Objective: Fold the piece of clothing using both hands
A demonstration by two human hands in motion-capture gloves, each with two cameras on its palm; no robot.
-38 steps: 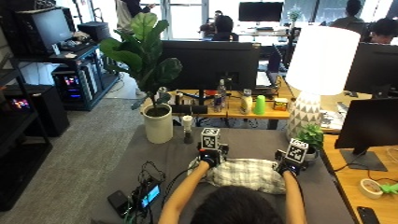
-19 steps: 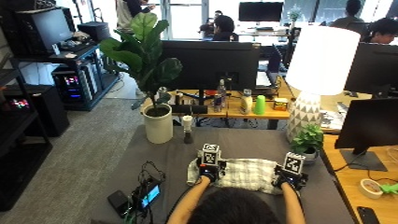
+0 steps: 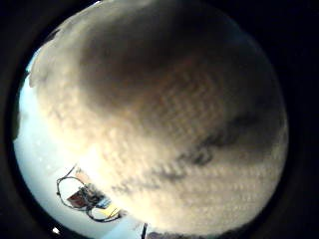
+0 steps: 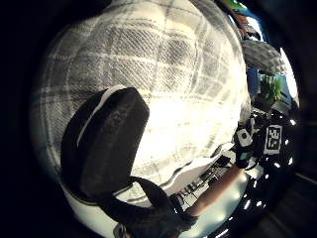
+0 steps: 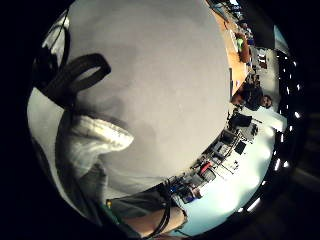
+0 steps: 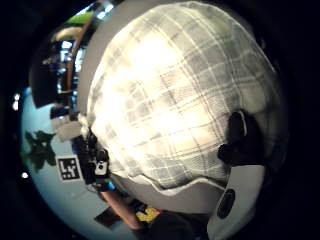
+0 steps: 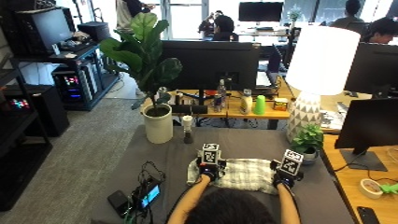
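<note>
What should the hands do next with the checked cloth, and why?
Probably lift the far edge and bring it toward the person to make a fold. The checked cloth lies bunched on the grey table, with the left hand at one side and the right hand at the other, so both already sit where a two-handed fold could start.

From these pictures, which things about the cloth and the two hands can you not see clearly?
- Near edge of the plaid cloth: outside view, hidden by the person's head.
- Left hand and right hand fingers: outside view, covered by glove hardware.
- Cloth underside: left little-finger view, blurred, too close.
</note>
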